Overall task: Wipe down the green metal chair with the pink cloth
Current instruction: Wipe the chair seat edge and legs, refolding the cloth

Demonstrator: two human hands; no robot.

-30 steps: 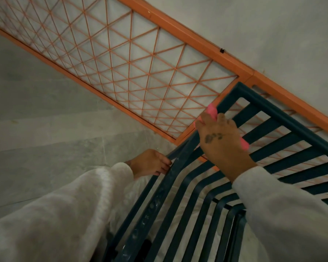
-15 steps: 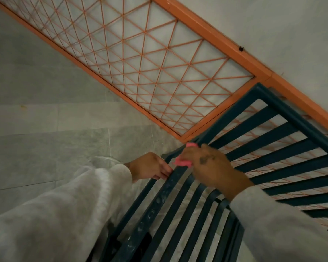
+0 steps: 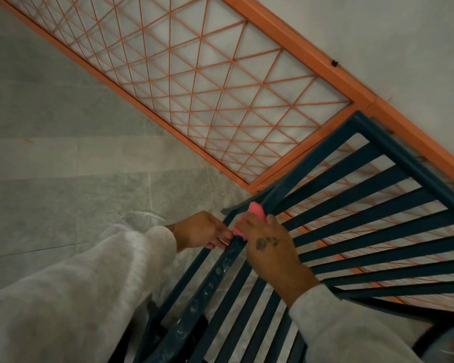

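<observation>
Fingers of right hand (image 3: 269, 251) grip one pink cloth (image 3: 249, 218) against one green chair (image 3: 351, 200); left hand (image 3: 202, 230) clasps its frame.

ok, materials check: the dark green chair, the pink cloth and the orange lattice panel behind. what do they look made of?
Chair: looks like painted metal, with flat rigid slats and a satin dark green coat; pale smears along the side rail.
Pink cloth: soft matte fabric, bunched under the right hand; weave too small to tell.
Orange lattice panel: thin straight rods in a box frame, probably painted metal.
</observation>
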